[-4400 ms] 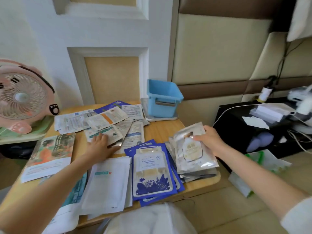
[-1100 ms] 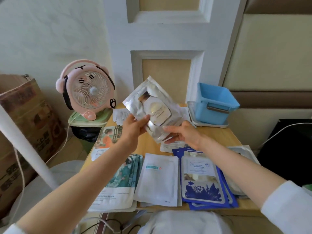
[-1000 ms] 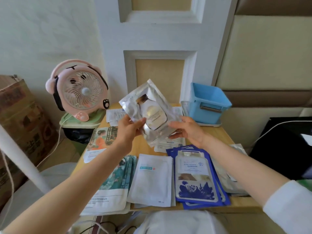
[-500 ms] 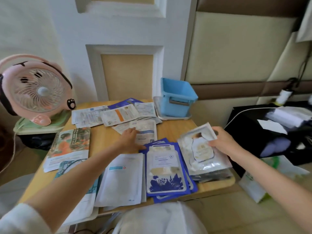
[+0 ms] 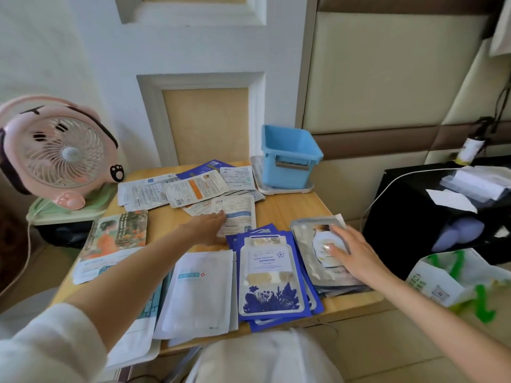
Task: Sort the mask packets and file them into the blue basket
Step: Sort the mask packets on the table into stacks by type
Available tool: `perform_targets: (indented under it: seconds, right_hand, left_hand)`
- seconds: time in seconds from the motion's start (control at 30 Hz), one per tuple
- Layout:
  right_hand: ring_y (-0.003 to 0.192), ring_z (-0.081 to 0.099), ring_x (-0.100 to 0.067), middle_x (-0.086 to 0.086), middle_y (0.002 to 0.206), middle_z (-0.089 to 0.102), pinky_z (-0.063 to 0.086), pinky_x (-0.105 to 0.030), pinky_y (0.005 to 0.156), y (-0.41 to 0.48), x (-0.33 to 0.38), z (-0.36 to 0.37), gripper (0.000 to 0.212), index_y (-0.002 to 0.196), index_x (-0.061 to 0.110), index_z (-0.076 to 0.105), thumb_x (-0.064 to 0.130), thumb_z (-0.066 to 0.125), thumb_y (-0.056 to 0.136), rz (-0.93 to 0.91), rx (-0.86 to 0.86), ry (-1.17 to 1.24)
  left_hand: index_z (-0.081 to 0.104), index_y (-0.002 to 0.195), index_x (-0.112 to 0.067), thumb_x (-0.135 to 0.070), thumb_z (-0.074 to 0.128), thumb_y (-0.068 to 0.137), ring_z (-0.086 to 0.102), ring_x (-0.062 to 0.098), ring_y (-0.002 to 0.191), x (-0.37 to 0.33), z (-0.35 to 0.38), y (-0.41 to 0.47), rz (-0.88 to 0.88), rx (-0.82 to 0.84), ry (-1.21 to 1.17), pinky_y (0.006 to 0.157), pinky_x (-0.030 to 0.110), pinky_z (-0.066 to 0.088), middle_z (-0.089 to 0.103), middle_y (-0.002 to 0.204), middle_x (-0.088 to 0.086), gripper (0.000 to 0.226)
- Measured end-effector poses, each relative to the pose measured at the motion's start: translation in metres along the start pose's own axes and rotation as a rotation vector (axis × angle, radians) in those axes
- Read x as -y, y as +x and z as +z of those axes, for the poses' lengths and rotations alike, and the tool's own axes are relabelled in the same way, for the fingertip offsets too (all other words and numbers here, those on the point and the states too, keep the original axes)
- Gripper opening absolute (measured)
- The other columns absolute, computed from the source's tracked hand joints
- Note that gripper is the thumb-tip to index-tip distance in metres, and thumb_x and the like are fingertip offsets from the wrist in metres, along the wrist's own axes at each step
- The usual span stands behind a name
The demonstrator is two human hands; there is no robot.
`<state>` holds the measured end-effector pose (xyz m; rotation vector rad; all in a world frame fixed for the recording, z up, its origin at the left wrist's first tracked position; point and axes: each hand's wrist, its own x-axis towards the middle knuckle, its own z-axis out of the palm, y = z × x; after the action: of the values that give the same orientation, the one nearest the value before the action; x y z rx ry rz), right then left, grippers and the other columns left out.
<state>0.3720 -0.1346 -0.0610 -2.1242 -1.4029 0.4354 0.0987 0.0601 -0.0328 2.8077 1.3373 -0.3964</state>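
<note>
Two hands: yours, well apart, both flat with fingers straight, neither curled round anything.
Right hand (image 5: pixel 356 255): palm down on the silver packet (image 5: pixel 308 244), pressing it onto the silver stack at the front right corner of the counter (image 5: pixel 282 208).
Left hand (image 5: pixel 207 226): fingertips resting on a white printed packet (image 5: pixel 239 212) at the near edge of the unsorted heap (image 5: pixel 190 186).
Change: a second ago you held that silver packet up in both hands. Now it lies on its own kind, and your left hand has gone to the heap.
Meaning: one more packet sorted, and the next pick looks about to begin.
Silver packet: glossy foil, pale bottle picture, lettering face up. Likely slippery on the stack.
Sorted piles: blue floral packets (image 5: pixel 269 275), plain white packets (image 5: pixel 199 288) and illustrated packets (image 5: pixel 116 239), side by side along the front.
Blue basket (image 5: pixel 287 158): back right of the counter, on a white tray (image 5: pixel 284 189). No packet shows inside, so filing has not started.
</note>
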Motion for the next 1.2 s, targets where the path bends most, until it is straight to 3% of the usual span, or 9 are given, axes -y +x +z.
perform_targets:
  seconds: [0.33,0.5,0.6,0.73,0.83,0.9,0.97,1.1,1.2]
  right_hand:
    - [0.136,0.031,-0.017,0.002,0.152,0.024,0.03,-0.034,0.107,0.002,0.001,0.001,0.056,0.144,0.027,0.032,0.035,0.052,0.093,0.0,0.001,0.003]
    - [0.135,0.032,-0.018,0.001,0.151,0.025,0.029,-0.034,0.108,-0.001,0.003,-0.002,0.057,0.144,0.026,0.032,0.037,0.053,0.092,0.009,0.021,0.002]
    - [0.136,0.031,-0.019,0.001,0.152,0.024,0.028,-0.034,0.108,-0.001,0.004,-0.004,0.057,0.144,0.027,0.032,0.038,0.053,0.092,0.023,0.034,0.014]
    - [0.138,0.029,-0.019,0.001,0.154,0.019,0.028,-0.035,0.109,0.001,0.003,-0.003,0.058,0.144,0.029,0.03,0.041,0.052,0.092,0.034,0.044,0.003]
    - [0.144,0.014,-0.024,-0.001,0.158,0.008,0.021,-0.039,0.113,0.001,0.006,-0.004,0.062,0.145,0.028,0.027,0.04,0.054,0.091,0.045,0.039,-0.043]
    - [0.145,0.002,-0.025,0.0,0.159,0.001,0.014,-0.042,0.115,0.002,0.013,-0.008,0.07,0.147,0.026,0.022,0.037,0.058,0.089,-0.018,-0.012,-0.109]
    - [0.145,0.005,-0.018,0.003,0.158,0.007,0.014,-0.04,0.115,0.001,0.027,-0.014,0.069,0.147,0.026,0.024,0.036,0.06,0.088,-0.149,-0.109,-0.052]
    - [0.123,0.047,0.001,0.015,0.138,0.048,0.041,-0.03,0.104,-0.008,0.076,-0.031,0.059,0.136,0.03,0.042,0.044,0.063,0.083,-0.282,0.036,0.645]
    - [0.099,0.066,-0.009,0.005,0.112,0.068,0.054,-0.025,0.082,-0.008,0.096,-0.035,0.04,0.12,0.024,0.055,0.029,0.065,0.082,-0.273,0.143,0.821]
  left_hand:
    - [0.031,0.138,-0.009,-0.03,0.043,0.098,0.051,0.02,0.12,0.0,0.008,-0.003,0.177,-0.126,0.29,0.095,0.03,0.046,0.042,0.138,0.011,0.047]
    - [0.037,0.13,-0.011,-0.019,0.048,0.095,0.058,0.023,0.11,-0.005,0.005,-0.004,0.038,-0.18,0.143,0.084,0.028,0.048,0.054,0.129,0.01,0.038]
    - [0.046,0.121,-0.012,-0.009,0.045,0.094,0.06,0.026,0.099,0.003,-0.002,-0.006,-0.063,-0.346,0.098,0.075,0.031,0.049,0.062,0.115,0.012,0.028]
    - [0.058,0.104,-0.005,0.002,0.044,0.087,0.061,0.037,0.079,0.006,-0.026,-0.016,-0.215,-0.881,-0.274,0.057,0.032,0.032,0.068,0.091,0.018,0.023]
    - [0.059,0.096,-0.007,-0.009,0.046,0.093,0.06,0.031,0.075,-0.001,-0.057,-0.028,-0.297,-1.125,-0.942,0.058,0.034,0.044,0.064,0.082,0.011,0.013]
    - [0.057,0.091,-0.006,-0.011,0.049,0.094,0.066,0.021,0.072,-0.01,-0.073,-0.036,-0.137,-1.013,-1.322,0.057,0.032,0.057,0.064,0.08,0.008,0.01]
    - [0.056,0.083,-0.005,-0.01,0.049,0.095,0.067,0.01,0.06,-0.022,-0.081,-0.044,-0.043,-0.843,-1.463,0.05,0.022,0.055,0.065,0.07,0.005,0.015]
    - [0.057,0.076,-0.009,-0.009,0.049,0.095,0.066,0.008,0.053,-0.042,-0.079,-0.053,0.075,-0.587,-1.51,0.047,0.022,0.054,0.068,0.056,-0.006,0.021]
    - [0.058,0.081,-0.006,-0.01,0.048,0.096,0.066,0.009,0.053,-0.052,-0.074,-0.058,0.12,-0.471,-1.532,0.046,0.023,0.054,0.068,0.057,-0.005,0.018]
